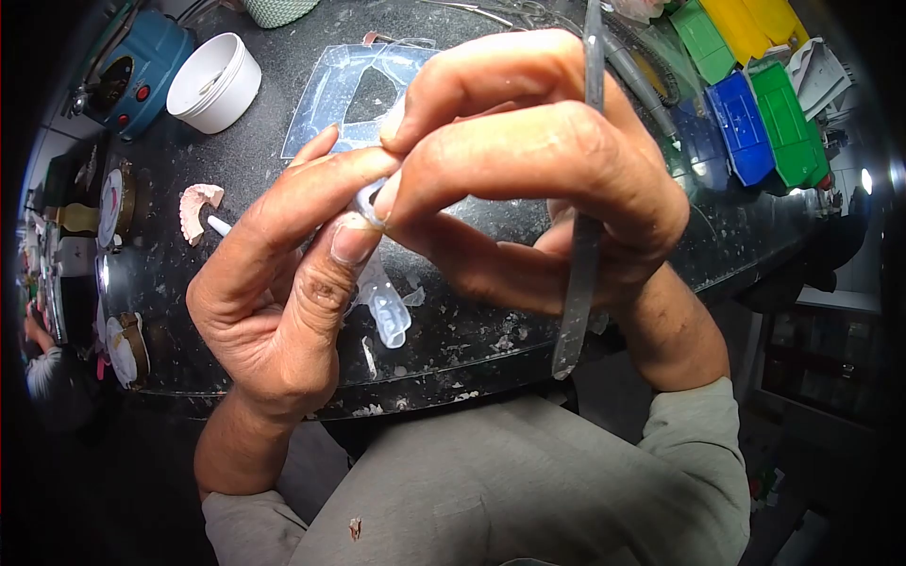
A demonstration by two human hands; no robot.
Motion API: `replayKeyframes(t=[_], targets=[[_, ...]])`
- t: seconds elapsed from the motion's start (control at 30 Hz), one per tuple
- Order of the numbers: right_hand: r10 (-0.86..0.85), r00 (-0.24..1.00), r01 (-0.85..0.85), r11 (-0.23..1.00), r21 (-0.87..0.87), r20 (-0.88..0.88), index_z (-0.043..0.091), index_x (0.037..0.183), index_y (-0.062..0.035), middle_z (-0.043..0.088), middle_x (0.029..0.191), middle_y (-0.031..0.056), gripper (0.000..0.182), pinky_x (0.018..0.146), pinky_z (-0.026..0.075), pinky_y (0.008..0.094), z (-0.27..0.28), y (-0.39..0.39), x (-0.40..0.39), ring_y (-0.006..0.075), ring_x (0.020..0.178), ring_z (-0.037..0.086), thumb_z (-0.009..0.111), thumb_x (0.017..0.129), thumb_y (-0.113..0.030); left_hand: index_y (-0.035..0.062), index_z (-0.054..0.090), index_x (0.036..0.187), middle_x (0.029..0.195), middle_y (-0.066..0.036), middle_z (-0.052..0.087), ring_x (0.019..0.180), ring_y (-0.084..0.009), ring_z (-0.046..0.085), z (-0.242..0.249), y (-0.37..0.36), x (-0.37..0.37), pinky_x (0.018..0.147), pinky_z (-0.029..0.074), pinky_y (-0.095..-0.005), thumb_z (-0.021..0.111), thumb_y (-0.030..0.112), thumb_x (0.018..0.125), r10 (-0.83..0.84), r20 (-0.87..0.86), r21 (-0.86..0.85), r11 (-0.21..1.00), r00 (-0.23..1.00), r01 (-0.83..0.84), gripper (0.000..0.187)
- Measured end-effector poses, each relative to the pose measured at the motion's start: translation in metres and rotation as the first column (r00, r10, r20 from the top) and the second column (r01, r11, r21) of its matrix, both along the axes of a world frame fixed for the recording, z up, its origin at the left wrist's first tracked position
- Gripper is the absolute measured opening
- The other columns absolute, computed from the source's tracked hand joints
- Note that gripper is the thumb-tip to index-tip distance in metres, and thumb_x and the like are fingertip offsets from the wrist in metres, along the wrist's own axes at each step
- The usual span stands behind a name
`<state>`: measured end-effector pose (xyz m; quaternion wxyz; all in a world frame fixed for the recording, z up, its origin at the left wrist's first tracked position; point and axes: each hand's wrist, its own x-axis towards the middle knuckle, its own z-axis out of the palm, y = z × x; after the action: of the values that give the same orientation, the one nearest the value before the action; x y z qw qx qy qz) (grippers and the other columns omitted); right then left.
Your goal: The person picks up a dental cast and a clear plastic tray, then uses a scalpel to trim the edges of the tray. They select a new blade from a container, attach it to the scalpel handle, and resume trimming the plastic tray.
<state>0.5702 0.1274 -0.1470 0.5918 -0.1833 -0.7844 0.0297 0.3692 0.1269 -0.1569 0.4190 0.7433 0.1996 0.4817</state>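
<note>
Between thumb and forefinger, my left hand [293,274] pinches a small translucent plastic piece [368,200] with an opening in it. The fingertips of my right hand [538,170] touch the same piece from the other side. A long dark metal tool [582,274] runs upright through my right hand, held among its fingers. Just below my left thumb lies a clear moulded plastic tray piece [390,316], with thin clear scraps beside it. Behind the hands is a clear plastic sheet [321,99] with a cut-out hole.
A pink dental cast [195,209] is at the left, near a white container [215,85] and a blue machine [156,61]. A rotary handpiece [642,92] and blue [741,127] and green bins [785,123] stand at the right. Another person's arm [40,332] shows far left.
</note>
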Motion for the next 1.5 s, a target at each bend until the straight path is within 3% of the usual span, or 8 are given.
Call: replayKeyframes(t=[0.4, 0.73, 0.93, 1.5], targets=[[0.015, 1.0, -0.017, 0.995, -0.1, -0.022, 0.068, 0.093, -0.0032, 0.07, 0.089, 0.0089, 0.032, 0.079, 0.056, 0.0304, 0.003, -0.006, 0.0, 0.0225, 0.095, 0.065, 0.084, 0.065, 0.0, -0.009, 0.059, 0.119, 0.105, -0.013, 0.063, 0.101, -0.0169, 0.06, -0.002, 0.001, 0.001, 0.094, 0.045, -0.0284, 0.059, 0.003, 0.093, 0.006, 0.065, -0.007, 1.0, 0.998, -0.005, 0.029], [0.016, 0.998, -0.025, 0.988, -0.155, -0.062, 0.072, 0.094, -0.005, 0.069, 0.09, 0.0061, 0.028, 0.077, 0.054, 0.0309, 0.001, -0.007, -0.003, 0.0203, 0.093, 0.065, 0.081, 0.067, -0.002, -0.0099, 0.059, 0.119, 0.11, -0.017, 0.065, 0.105, -0.0212, 0.062, 0.0, 0.003, -0.003, 0.098, 0.045, -0.0336, 0.057, 0.001, 0.093, -0.013, -0.005, 0.017, 1.0, 1.0, 0.014, 0.029], [0.074, 0.997, -0.077, 0.987, -0.139, -0.025, 0.068, 0.093, -0.0011, 0.068, 0.085, 0.008, 0.033, 0.078, 0.053, 0.0313, 0.002, -0.004, 0.002, 0.0223, 0.091, 0.065, 0.081, 0.063, 0.005, -0.0107, 0.059, 0.12, 0.116, -0.022, 0.064, 0.11, -0.025, 0.062, 0.0, 0.005, -0.006, 0.102, 0.045, -0.0364, 0.056, 0.0, 0.093, -0.038, -0.075, 0.047, 0.998, 0.996, 0.042, 0.029], [0.062, 0.998, -0.065, 0.992, -0.106, -0.025, 0.067, 0.091, -0.0035, 0.069, 0.086, 0.0059, 0.032, 0.076, 0.053, 0.0294, 0.003, -0.003, 0.0, 0.0201, 0.089, 0.064, 0.083, 0.064, 0.001, -0.011, 0.058, 0.121, 0.12, -0.025, 0.062, 0.115, -0.028, 0.06, 0.004, 0.005, -0.009, 0.104, 0.043, -0.038, 0.057, 0.001, 0.093, -0.059, -0.095, 0.075, 0.995, 0.994, 0.066, 0.031]])
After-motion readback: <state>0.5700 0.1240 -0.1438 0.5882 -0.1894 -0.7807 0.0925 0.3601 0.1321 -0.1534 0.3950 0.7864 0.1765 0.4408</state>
